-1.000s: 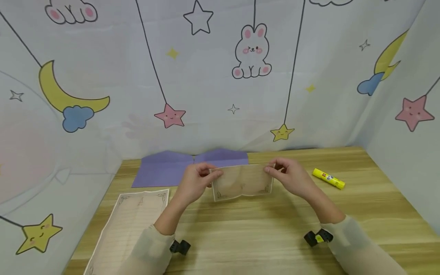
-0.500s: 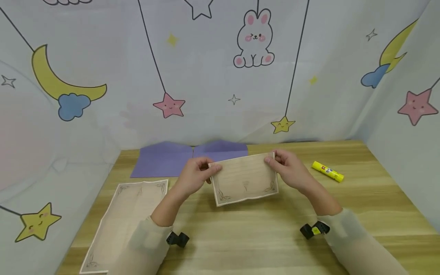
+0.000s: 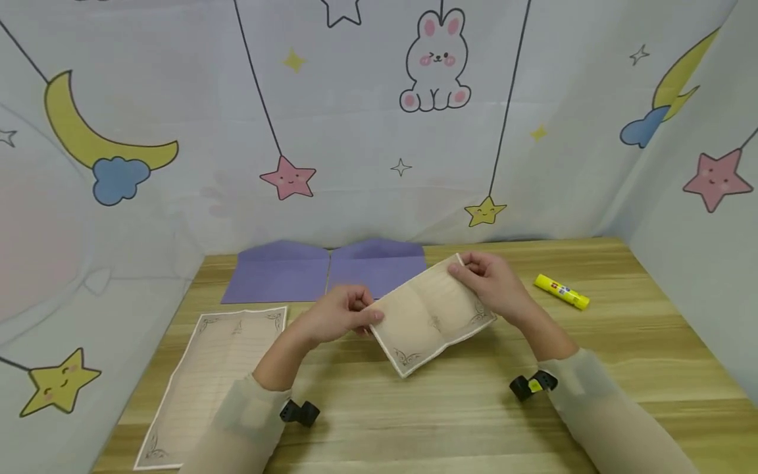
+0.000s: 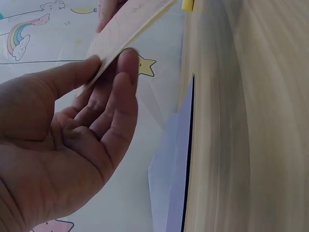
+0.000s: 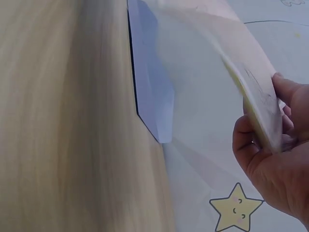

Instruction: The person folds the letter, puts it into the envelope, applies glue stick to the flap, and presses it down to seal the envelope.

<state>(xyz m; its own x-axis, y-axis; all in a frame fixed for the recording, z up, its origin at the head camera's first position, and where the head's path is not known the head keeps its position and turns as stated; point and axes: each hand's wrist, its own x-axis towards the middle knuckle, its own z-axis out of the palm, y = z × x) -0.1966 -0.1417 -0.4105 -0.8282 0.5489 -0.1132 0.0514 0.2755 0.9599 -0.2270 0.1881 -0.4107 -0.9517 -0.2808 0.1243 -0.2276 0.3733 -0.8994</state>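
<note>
A folded sheet of cream letter paper with a pale border and corner scrollwork hangs above the table, tilted with its right end higher. My left hand pinches its left end between thumb and fingers. The upper right corner is pinched by my right hand. In the left wrist view the thumb of the left hand lies on one face of the paper with fingers behind. In the right wrist view the right hand holds the bent paper by its edge.
Flat on the table at left lies another lined letter sheet, partly under the left forearm. Two purple envelopes rest at the back edge. A yellow glue stick lies to the right. Patterned cloth hangs behind.
The paper, first nearly level, now slants, its left end lower and its face turned more toward the head camera. My left hand has dropped slightly; both hands keep their hold.
</note>
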